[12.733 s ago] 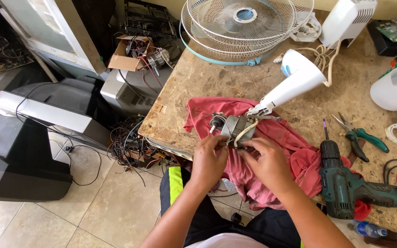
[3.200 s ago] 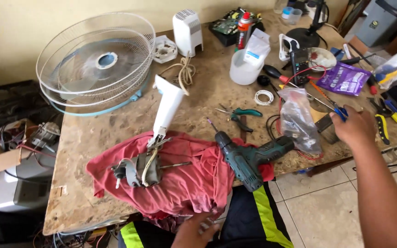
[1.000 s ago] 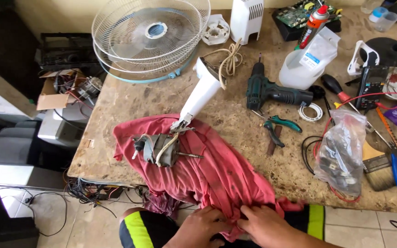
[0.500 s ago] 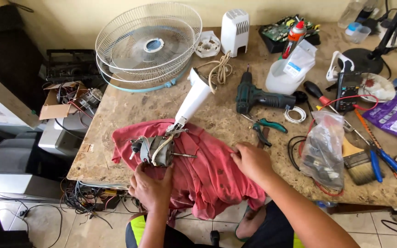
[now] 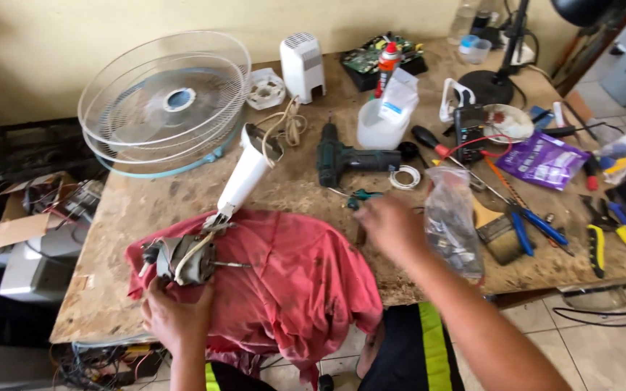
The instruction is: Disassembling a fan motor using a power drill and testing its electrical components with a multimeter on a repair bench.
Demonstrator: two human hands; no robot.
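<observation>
Here the left hand (image 5: 175, 318) grips the near side of the bare metal fan motor (image 5: 186, 259), which lies on a red cloth (image 5: 291, 282) at the table's (image 5: 132, 210) near left. The right hand (image 5: 392, 228), fingers loosely open and holding nothing, reaches over green-handled pliers (image 5: 362, 197).

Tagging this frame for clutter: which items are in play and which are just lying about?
In play:
left hand on fan motor
red cloth under it
right hand at green-handled pliers

Lying about:
fan guard
cordless drill
plastic bag
paintbrush
</observation>
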